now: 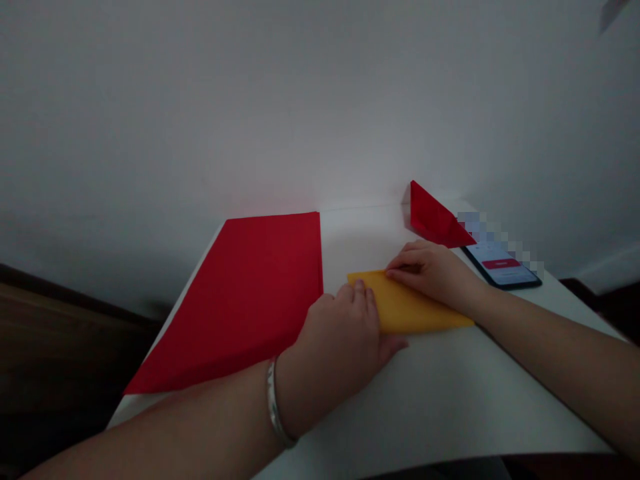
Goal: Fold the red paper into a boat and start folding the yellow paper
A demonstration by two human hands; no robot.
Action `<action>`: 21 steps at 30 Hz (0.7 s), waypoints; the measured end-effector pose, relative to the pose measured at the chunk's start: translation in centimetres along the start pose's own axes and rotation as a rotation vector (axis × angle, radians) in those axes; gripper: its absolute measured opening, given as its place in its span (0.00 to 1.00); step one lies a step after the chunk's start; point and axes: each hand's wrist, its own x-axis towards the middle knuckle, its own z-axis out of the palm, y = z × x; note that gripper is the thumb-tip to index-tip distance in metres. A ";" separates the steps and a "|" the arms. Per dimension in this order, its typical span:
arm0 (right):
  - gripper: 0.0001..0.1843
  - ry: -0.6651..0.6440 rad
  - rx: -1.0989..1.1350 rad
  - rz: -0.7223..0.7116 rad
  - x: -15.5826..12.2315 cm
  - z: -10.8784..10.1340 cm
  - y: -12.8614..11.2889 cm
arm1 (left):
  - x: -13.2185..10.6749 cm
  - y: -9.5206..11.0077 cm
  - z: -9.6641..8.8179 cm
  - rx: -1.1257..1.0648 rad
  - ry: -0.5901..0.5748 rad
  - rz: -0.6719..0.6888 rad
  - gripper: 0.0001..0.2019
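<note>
A folded yellow paper (410, 308) lies flat on the white table (450, 400). My left hand (340, 343) rests on its left end with the fingers curled down, pressing on the paper; a silver bangle is on that wrist. My right hand (435, 270) lies on the paper's upper edge with the fingers together and bent, pressing the fold near the top corner. Neither hand lifts the paper.
A stack of red paper sheets (245, 293) covers the table's left part. A folded red paper shape (435, 217) stands at the back by the white wall. A phone (503, 267) with its screen lit lies at the right.
</note>
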 end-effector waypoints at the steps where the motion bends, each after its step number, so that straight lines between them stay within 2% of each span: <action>1: 0.09 -0.001 0.001 0.005 0.0 0.1 0.0 | 0.0 -0.1 0.0 -0.002 0.013 -0.016 0.37; 5: 0.08 -0.014 -0.005 0.023 0.1 0.2 0.1 | 0.1 -0.8 -0.1 0.013 0.031 -0.056 0.35; 9: 0.08 -0.010 -0.021 0.024 0.2 0.4 0.2 | 0.2 -1.4 -0.2 0.015 0.097 -0.029 0.28; 13: 0.08 -0.007 -0.027 0.013 0.2 0.5 0.4 | 0.3 -2.0 -0.2 0.000 0.138 -0.011 0.28; 21: 0.08 -0.007 -0.030 0.034 0.0 0.3 0.2 | 0.5 -2.1 -0.5 -0.044 0.097 -0.031 0.28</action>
